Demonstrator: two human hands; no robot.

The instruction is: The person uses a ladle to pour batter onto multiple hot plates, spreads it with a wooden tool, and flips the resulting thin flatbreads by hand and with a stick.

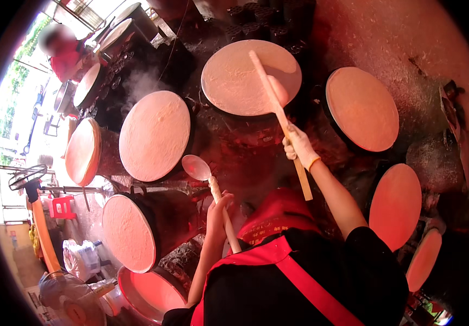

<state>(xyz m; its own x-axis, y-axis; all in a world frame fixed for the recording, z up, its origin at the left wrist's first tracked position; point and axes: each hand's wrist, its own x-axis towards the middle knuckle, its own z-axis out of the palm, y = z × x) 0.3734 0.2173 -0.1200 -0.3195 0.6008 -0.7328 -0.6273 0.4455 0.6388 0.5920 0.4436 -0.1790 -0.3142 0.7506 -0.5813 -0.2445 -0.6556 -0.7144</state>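
My right hand [298, 143], in a pale glove with a yellow cuff edge, grips a long flat wooden stick [279, 110]. The stick's far part reaches over a round griddle [234, 81] spread with pale batter, and a rounded pale lump or blade [278, 90] lies along its right side. Bare, my left hand [219, 203] is closed round the wooden handle of a ladle [196, 167]. The ladle's round bowl is up and left of the hand, near a second batter-coated griddle [155, 136]. The handle's lower end reaches my red apron.
More round griddles stand at the right [362, 109] and lower left [129, 233]. A red-rimmed basin [148, 291] of pale liquid is at the bottom left, beside a fan [73, 301]. Another person [65, 61] is at the upper left. Dark perforated cylinders [259, 18] stand behind.
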